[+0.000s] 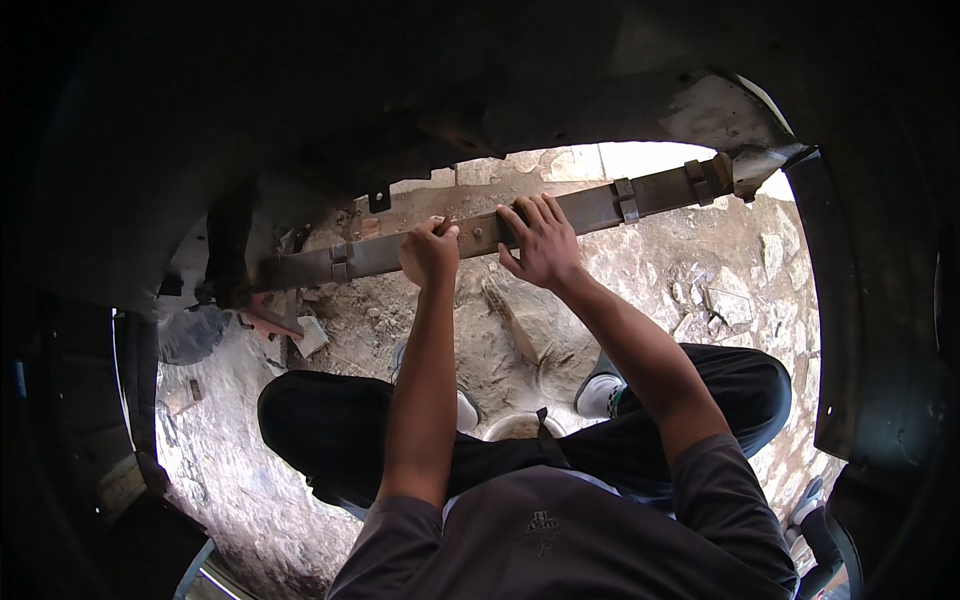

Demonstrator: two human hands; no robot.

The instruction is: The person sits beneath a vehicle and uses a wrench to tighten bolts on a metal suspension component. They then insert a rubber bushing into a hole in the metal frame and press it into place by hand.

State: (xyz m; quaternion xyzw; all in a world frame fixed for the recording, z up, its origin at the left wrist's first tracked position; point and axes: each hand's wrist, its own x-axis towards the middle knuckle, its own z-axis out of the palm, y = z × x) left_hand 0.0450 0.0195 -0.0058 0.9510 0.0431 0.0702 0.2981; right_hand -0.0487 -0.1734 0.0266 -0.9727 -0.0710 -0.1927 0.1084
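Observation:
A long dark metal leaf spring point(590, 207) with clamp bands runs slantwise across the view, its right end higher. Against its middle part, my left hand point(430, 255) is closed in a fist, thumb uppermost. A small dark tip shows by that thumb, too hidden to name. Just to the right, my right hand point(545, 243) lies over the spring with fingers spread, the palm at its near edge. Between the two hands a small round bolt head or stud point(478, 232) shows on the spring's face.
Dark vehicle bodywork point(330, 90) arches overhead and down both sides. Broken stones point(730, 300) lie on the rough ground at right; a reddish metal piece point(272, 318) is at left. My bent knees are close below. Another person's foot point(808, 500) shows at the lower right.

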